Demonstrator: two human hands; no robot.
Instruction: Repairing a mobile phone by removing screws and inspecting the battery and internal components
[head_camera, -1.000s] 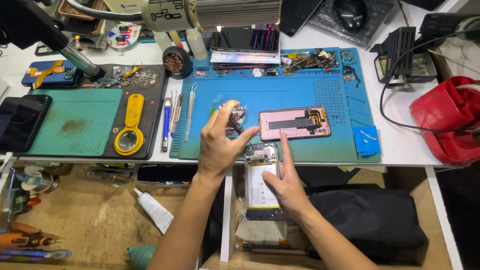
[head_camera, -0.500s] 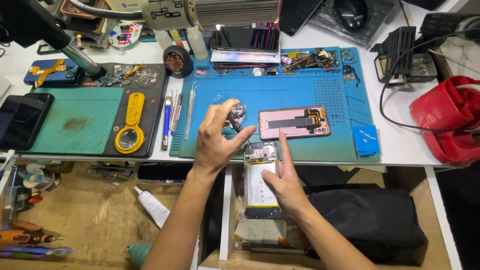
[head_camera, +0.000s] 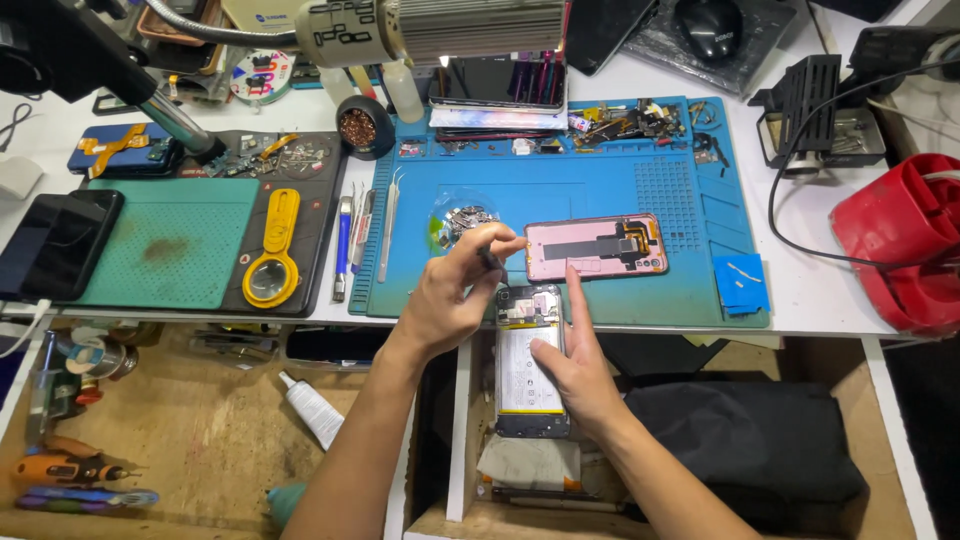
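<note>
Steadying the opened smartphone with exposed battery and circuit board (head_camera: 528, 360) at the bench edge, the right hand (head_camera: 575, 372) lies flat on it, fingers spread, gripping nothing. Left hand (head_camera: 445, 300) pinches a slim dark tool (head_camera: 492, 260) above the phone's top. Pink phone back cover (head_camera: 596, 246) rests nearby on the blue silicone repair mat (head_camera: 560, 190), kept within reach on the cluttered white workbench (head_camera: 800, 290).

Left hand (head_camera: 450, 300) with small dark tool (head_camera: 491, 259) over opened phone (head_camera: 530, 360) (right hand (head_camera: 575, 370) steadying).

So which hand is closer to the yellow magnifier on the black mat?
Left. The left hand is right of the yellow magnifier; the right hand lies farther right, on the opened phone.
</note>
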